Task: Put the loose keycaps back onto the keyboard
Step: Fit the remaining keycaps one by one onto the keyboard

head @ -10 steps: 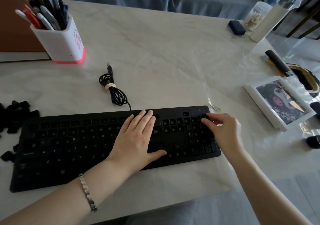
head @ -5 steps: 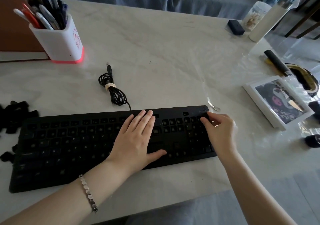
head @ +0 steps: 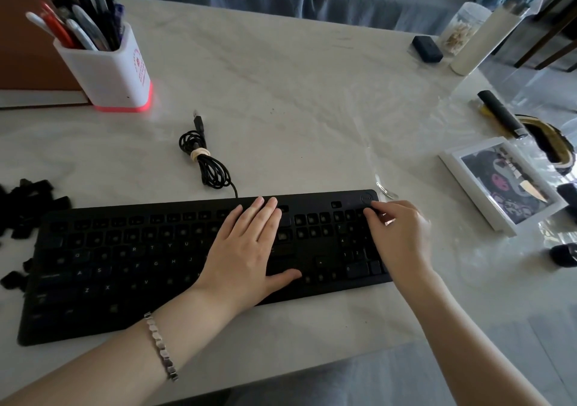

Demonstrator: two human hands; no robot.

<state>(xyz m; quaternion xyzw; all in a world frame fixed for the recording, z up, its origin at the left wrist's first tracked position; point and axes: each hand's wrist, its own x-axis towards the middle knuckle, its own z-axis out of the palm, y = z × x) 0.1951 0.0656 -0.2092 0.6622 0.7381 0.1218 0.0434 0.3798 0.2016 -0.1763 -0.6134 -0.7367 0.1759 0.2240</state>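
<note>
Keyboard partly refilled, many keycaps yet to seat.

The keyboard (head: pixel 125 265) lies across the lower middle of the frame on the table (head: pixel 296 109), some lettered caps on, many sockets bare. The loose keycaps (head: pixel 28 206) sit in a heap at the left edge, beside its left end (a few strays lie lower down). The left hand (head: pixel 246 256) rests flat on the middle keys, fingers straight. The right hand (head: pixel 402 240) curls its fingers (head: pixel 370 212) at the keyboard's upper right corner; whether they pinch a cap I cannot tell. Much of the job looks left.
</note>
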